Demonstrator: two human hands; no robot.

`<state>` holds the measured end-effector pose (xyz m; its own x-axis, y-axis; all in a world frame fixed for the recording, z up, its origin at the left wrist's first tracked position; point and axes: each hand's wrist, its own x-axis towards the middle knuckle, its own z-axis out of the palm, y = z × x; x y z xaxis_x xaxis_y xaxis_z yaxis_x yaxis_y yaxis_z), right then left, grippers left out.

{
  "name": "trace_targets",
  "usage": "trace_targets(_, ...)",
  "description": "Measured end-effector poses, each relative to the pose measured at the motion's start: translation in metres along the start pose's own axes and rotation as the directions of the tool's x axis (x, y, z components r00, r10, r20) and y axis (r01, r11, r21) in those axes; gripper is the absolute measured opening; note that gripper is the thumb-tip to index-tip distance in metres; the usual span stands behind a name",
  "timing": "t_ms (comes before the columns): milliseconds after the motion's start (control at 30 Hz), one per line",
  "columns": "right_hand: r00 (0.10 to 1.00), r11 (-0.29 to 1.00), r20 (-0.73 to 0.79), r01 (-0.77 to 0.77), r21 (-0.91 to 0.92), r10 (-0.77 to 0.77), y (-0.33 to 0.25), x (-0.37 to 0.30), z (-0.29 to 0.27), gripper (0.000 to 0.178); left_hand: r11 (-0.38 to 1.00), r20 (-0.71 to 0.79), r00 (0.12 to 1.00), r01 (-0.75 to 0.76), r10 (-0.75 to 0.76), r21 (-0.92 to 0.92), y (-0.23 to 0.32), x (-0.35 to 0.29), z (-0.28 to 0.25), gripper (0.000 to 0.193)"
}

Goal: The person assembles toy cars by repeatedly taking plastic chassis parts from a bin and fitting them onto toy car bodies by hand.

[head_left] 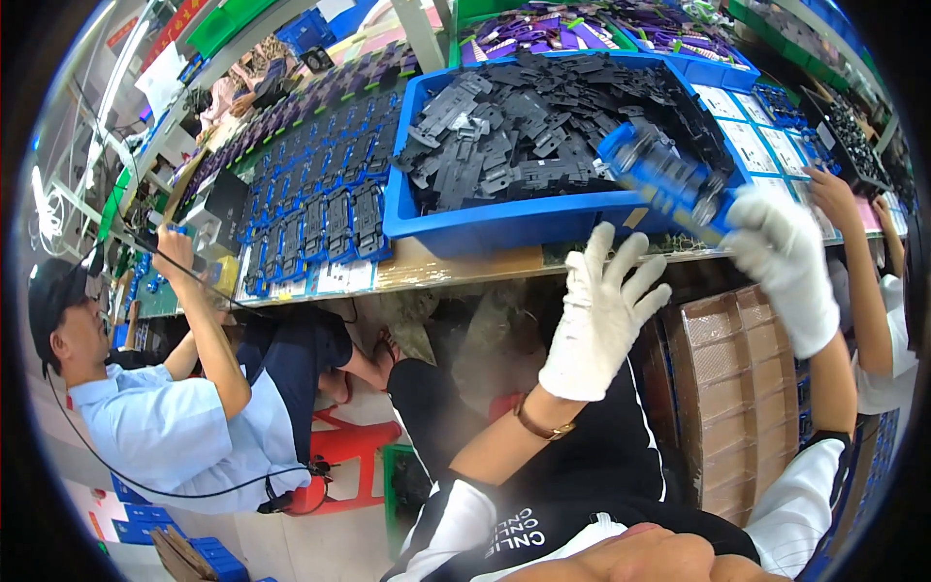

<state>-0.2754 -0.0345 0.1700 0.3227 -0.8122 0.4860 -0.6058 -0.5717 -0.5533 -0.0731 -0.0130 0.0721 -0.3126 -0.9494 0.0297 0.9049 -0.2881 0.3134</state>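
Note:
My right hand (779, 257), in a white glove, grips one end of a blue toy car body (669, 179) with black parts on it. The body is blurred by motion and hangs over the front right of a large blue bin (504, 225). Loose black plastic chassis pieces (524, 126) are heaped inside that bin. My left hand (601, 315), also white-gloved, is raised just below the bin's front edge. Its fingers are spread and it holds nothing.
Left of the bin stand rows of blue-and-black car bodies (330, 223). White printed sheets (747, 145) lie to its right. Purple parts (543, 34) fill bins behind. A co-worker in light blue (184, 427) sits at left; another's arm (844, 213) reaches in at right. Brown divided trays (737, 388) stand under the table.

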Motion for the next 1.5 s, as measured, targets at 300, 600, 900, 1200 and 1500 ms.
trace_targets(300, 0.958, 1.0, 0.287, -0.009, -0.011, 0.012, -0.022, 0.024, 0.052, 0.038, 0.937, -0.292, 0.908, -0.339, 0.302, -0.086, 0.023, -0.039, -0.013, 0.064)
trace_targets(600, 0.974, 0.814, 0.11, -0.099, -0.572, 0.196, 0.063, 0.093, 0.048, 0.032, 0.921, -0.253, 0.926, -0.334, 0.28, -0.203, 0.028, -0.068, -0.031, 0.06)
trace_targets(900, 0.997, 0.93, 0.065, 0.056, -0.363, -0.034, 0.062, 0.064, 0.065, 0.013, 0.907, -0.18, 0.943, -0.32, 0.279, -0.273, 0.033, -0.079, -0.045, 0.065)
trace_targets(1200, 0.886, 0.764, -0.074, 0.348, -0.543, -0.457, -0.016, 0.037, 0.082, 0.044, 0.887, -0.16, 0.927, -0.373, 0.34, -0.274, 0.026, -0.083, -0.059, 0.066)
trace_targets(1500, 0.917, 0.808, 0.2, 0.399, -0.434, -0.345, -0.1, -0.03, 0.163, 0.063, 0.734, 0.176, 0.743, -0.538, 0.645, -0.415, -0.002, -0.065, -0.096, 0.065)
